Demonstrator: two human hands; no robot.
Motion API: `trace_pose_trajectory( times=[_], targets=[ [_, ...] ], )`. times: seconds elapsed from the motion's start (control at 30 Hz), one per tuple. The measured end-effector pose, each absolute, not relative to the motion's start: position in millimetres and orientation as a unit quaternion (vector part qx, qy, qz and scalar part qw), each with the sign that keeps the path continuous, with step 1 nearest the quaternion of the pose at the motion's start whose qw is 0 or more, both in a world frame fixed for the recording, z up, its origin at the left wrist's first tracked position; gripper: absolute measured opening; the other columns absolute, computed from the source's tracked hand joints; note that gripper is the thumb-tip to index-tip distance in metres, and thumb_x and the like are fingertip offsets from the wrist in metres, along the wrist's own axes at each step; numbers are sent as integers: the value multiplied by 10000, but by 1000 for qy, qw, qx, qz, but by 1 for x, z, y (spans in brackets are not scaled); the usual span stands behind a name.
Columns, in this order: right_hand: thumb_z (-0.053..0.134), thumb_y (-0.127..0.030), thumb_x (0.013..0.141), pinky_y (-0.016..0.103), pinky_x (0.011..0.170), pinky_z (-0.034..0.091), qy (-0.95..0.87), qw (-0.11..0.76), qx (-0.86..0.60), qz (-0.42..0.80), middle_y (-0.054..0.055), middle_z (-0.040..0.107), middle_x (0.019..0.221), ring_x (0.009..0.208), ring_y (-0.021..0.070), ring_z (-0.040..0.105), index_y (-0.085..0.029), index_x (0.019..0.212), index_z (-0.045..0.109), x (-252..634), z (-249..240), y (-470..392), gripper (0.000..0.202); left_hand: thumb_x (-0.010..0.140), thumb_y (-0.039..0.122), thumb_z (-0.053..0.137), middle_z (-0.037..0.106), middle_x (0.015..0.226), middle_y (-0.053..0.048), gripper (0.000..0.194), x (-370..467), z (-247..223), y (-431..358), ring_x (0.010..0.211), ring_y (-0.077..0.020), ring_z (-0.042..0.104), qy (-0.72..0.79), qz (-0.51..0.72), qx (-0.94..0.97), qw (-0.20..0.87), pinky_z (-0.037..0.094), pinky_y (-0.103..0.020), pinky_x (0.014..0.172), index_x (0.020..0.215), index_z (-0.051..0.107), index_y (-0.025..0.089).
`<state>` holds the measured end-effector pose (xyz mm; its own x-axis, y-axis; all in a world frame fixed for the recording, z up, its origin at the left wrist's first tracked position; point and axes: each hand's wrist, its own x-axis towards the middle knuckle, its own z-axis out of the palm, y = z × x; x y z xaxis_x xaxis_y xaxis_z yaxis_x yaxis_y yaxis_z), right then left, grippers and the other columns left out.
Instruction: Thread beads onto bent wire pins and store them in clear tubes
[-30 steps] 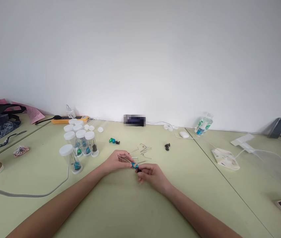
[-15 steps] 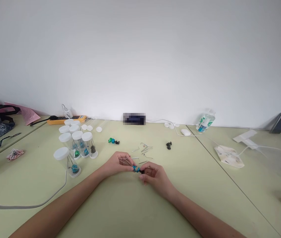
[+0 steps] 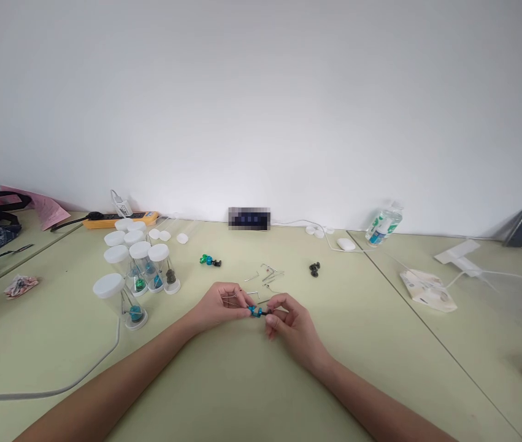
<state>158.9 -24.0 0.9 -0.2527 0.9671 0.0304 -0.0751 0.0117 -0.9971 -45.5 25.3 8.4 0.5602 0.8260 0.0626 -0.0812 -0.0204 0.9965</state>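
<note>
My left hand (image 3: 219,307) is closed in a pinch on the left end of a small blue metal part (image 3: 254,311). Thin bent metal rods (image 3: 229,299) also stick out from under its fingers. At the part's other end, my right hand (image 3: 294,325) pinches a small black piece (image 3: 265,313) that lines up with the blue one; the fingertips partly hide it. Just beyond the hands, several thin L-shaped metal rods (image 3: 272,274) lie loose on the table. A green, blue and black cluster of small parts (image 3: 210,261) lies farther left, and black parts (image 3: 314,269) lie to the right.
Several clear tubes with white caps (image 3: 108,286) stand at left, metal parts inside. Behind them is an orange power strip (image 3: 143,219). White discs (image 3: 182,238), a white mouse (image 3: 346,244), a bottle (image 3: 383,226) and a paper packet (image 3: 427,290) lie around the green table (image 3: 233,393).
My right hand has shifted slightly right, and its fingers have changed their grip on the black piece. The left hand still pinches the blue part. The view has turned a little.
</note>
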Motion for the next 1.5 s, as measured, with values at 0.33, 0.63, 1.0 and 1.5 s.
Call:
trace_pose_trajectory(
  times=[0.33, 0.63, 1.0, 1.5],
  targets=[
    [681, -384, 733, 343, 727, 540, -518, 451, -425, 590, 31, 652, 788, 735, 184, 668, -191, 902, 540, 162, 6, -21, 292, 666, 242, 736, 678, 925, -99, 182, -43, 8, 25, 817, -185, 649, 320, 380, 616, 611, 505, -298, 734, 676, 595, 128],
    [676, -449, 715, 320, 584, 549, -515, 441, -441, 588, -4, 608, 625, 587, 171, 654, -176, 807, 582, 159, 11, -21, 303, 668, 234, 733, 674, 922, -97, 186, -43, 8, 25, 814, -182, 648, 313, 377, 612, 621, 503, -297, 740, 655, 579, 131],
    [710, -349, 709, 340, 778, 523, -505, 448, -421, 606, 35, 695, 811, 786, 189, 669, -204, 953, 598, 162, 5, -23, 305, 669, 232, 735, 676, 928, -91, 182, -44, 5, 27, 820, -177, 647, 317, 379, 605, 625, 495, -289, 735, 667, 583, 131],
    [640, -386, 772, 336, 673, 555, -525, 440, -437, 582, 30, 666, 649, 665, 184, 667, -163, 860, 605, 160, 9, -22, 242, 667, 250, 734, 676, 926, -100, 217, -43, 9, 26, 826, -179, 648, 318, 371, 614, 620, 503, -304, 755, 664, 559, 121]
  ],
)
